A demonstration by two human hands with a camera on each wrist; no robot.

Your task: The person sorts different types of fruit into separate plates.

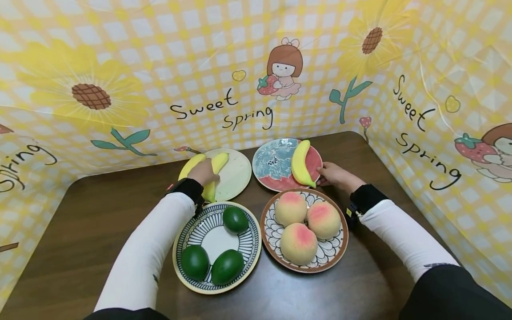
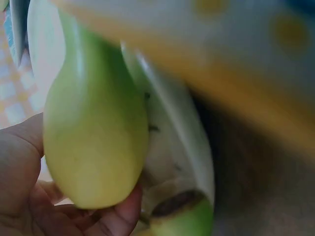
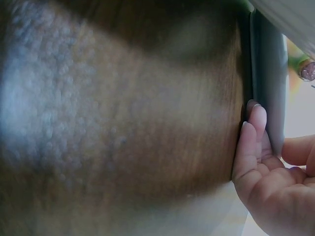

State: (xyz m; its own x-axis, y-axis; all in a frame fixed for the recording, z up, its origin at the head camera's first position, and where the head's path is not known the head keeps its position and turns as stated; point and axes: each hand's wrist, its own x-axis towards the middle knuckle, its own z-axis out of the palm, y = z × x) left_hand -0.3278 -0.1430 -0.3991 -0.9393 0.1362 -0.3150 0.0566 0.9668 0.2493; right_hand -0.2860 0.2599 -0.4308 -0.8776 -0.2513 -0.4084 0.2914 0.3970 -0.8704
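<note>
My left hand (image 1: 204,172) grips a yellow banana (image 1: 219,162) at the pale plate (image 1: 237,175); the fingers hide its middle. A second banana (image 1: 191,163) lies to its left, partly covered by the hand. In the left wrist view the held banana (image 2: 96,142) looks greenish, with another banana's dark tip (image 2: 182,216) below it. My right hand (image 1: 334,174) pinches the right rim of a red and blue flowered plate (image 1: 266,182), thumb above and fingers beneath. One banana (image 1: 301,164) lies on that plate, close to the thumb.
Nearer stands a striped blue-and-white plate (image 1: 218,242) with three green avocado-like fruits (image 1: 227,266). Beside it a brown-rimmed plate (image 1: 276,255) carries three peaches (image 1: 299,243). All are on a dark wooden table (image 1: 100,231), with a yellow checked cloth (image 1: 160,58) hanging behind and at the sides.
</note>
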